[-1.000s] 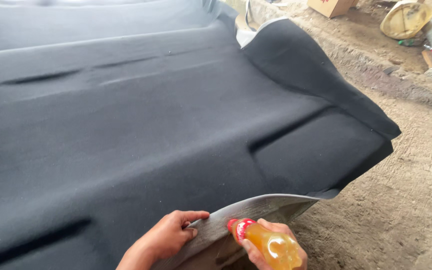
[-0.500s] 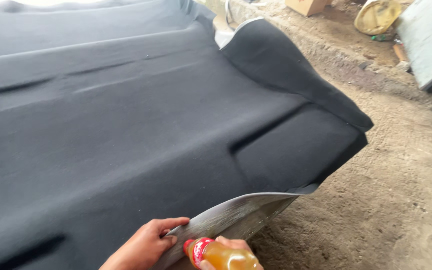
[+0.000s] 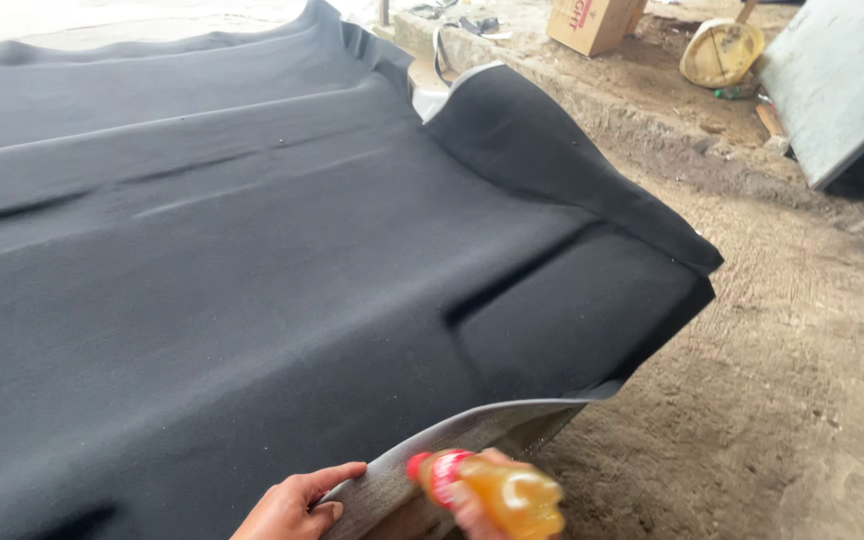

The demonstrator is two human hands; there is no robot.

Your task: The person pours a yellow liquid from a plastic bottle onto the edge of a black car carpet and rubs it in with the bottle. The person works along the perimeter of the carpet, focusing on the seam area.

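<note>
A large sheet of dark grey felt-like fabric [image 3: 252,260] covers a big moulded panel that fills most of the view. My left hand [image 3: 297,503] pinches the near edge of the fabric and folds it up, showing its pale grey underside [image 3: 452,440]. My right hand [image 3: 477,510], mostly hidden behind it, holds a small plastic bottle of orange liquid [image 3: 507,495] with a red cap end, its tip pointing at the lifted flap. The bottle is blurred.
Bare dirt floor [image 3: 802,380] lies to the right of the panel. At the back right are a cardboard box [image 3: 592,22], a round yellowish object [image 3: 720,52] and a leaning grey board [image 3: 832,85]. A concrete kerb [image 3: 572,90] runs behind the panel's far corner.
The view has shifted, so the panel's corner sits further right and higher. Both hands stay at the lifted fabric edge; the bottle has moved slightly right along the flap.
</note>
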